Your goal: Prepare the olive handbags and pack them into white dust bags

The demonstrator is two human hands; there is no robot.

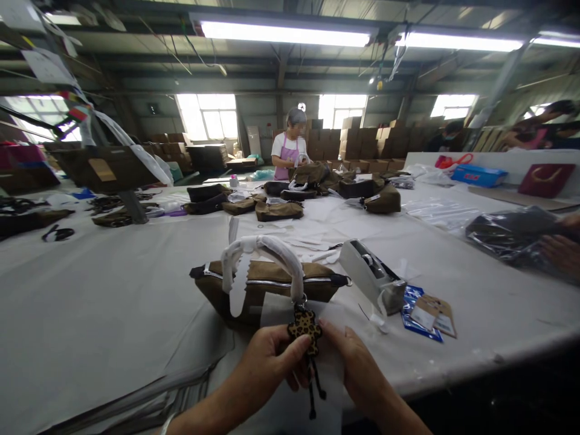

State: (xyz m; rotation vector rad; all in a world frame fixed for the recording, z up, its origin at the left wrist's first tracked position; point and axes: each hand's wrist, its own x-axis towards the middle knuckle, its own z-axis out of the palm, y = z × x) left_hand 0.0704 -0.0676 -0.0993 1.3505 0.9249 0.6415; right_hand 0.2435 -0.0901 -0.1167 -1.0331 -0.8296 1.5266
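A flower-shaped leopard-print charm (304, 329) with black cords dangling below hangs by a ring from the handle of a brown handbag. My left hand (276, 356) pinches the charm, thumb across its front. Behind the charm lies a thin translucent white sheet (274, 308); my right hand (356, 356) closes on its right side, fingertips beside the charm. The handbag (217, 296) stands on the white table before me, its silver zip closed. White wrapping covers its arched handle (276, 248), and a white notched strip (240, 284) hangs from it.
Right of the bag sits a grey tape dispenser (371, 275), with a blue packet (419, 329) and brown cards (435, 314) beside it. Several brown bags (278, 211) lie farther back. A co-worker (290, 148) stands across the table; another person's hands (564, 248) touch a plastic-wrapped item at right.
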